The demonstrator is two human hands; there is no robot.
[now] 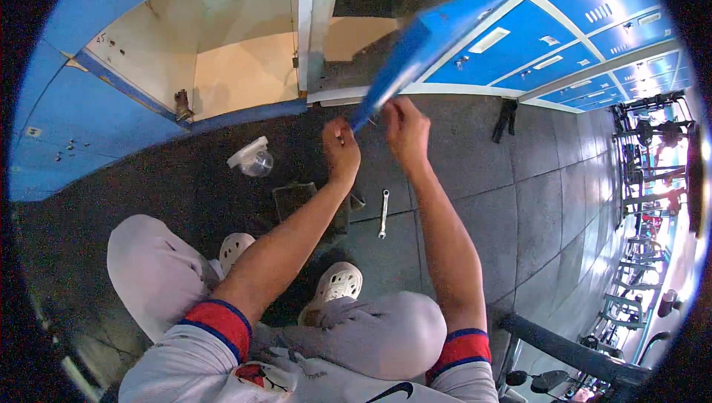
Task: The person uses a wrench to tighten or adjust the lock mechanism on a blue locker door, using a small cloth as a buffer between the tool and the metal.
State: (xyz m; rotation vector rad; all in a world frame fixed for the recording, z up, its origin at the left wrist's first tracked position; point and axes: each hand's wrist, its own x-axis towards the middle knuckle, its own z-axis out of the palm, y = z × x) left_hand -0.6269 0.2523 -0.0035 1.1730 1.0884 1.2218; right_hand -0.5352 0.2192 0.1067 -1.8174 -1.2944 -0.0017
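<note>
A blue locker door [415, 43] stands swung out toward me, seen almost edge-on and slightly blurred. My left hand [343, 152] is at the left side of its near edge, fingers curled and pressed together. On the other side of that edge, my right hand [407, 132] is closed in a pinch by the door's face. Whatever small thing sits between the fingers of either hand is too small to make out. Below and between my forearms, a silver combination wrench [383, 214] lies on the dark floor. A clear plastic tub with a white rim [256, 160] rests left of my left hand.
Under my left forearm is a dark tray-like box [293, 199], partly covered. An open locker compartment [245, 69] is at the left, with a brownish object [182, 106] on its sill. A black object [504, 120] lies by the blue lockers [493, 51]. Gym equipment [645, 173] lines the right.
</note>
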